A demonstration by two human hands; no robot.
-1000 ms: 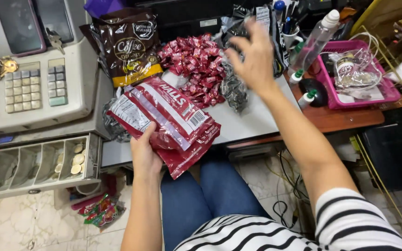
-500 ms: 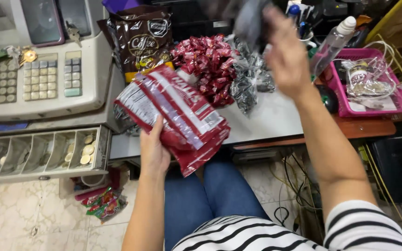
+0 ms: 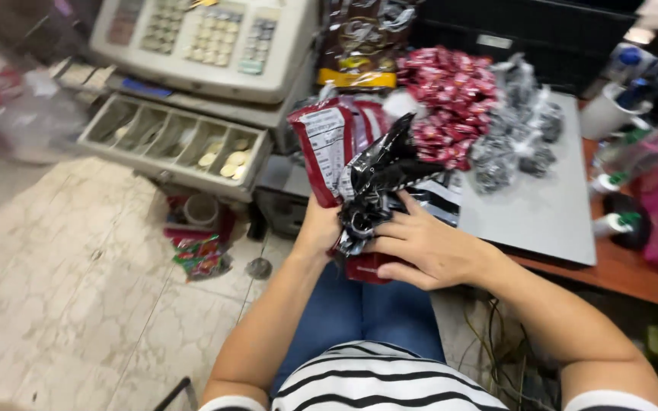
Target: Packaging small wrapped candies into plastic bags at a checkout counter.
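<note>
Pale marble-tile floor (image 3: 78, 304), wooden desk (image 3: 634, 281), grey board (image 3: 542, 205), cash register (image 3: 207, 46).

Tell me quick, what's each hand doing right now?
Left hand: closed on the red snack bags.
Right hand: closed on a black packet.

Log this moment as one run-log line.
left hand: holds red packets | right hand: presses black wrapper on them | cash drawer: open

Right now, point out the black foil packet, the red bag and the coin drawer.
black foil packet (image 3: 381, 171), head view, on its crinkled upper half.
red bag (image 3: 323, 148), head view, on its white back label.
coin drawer (image 3: 173, 144), head view, on a divider between compartments.
</note>
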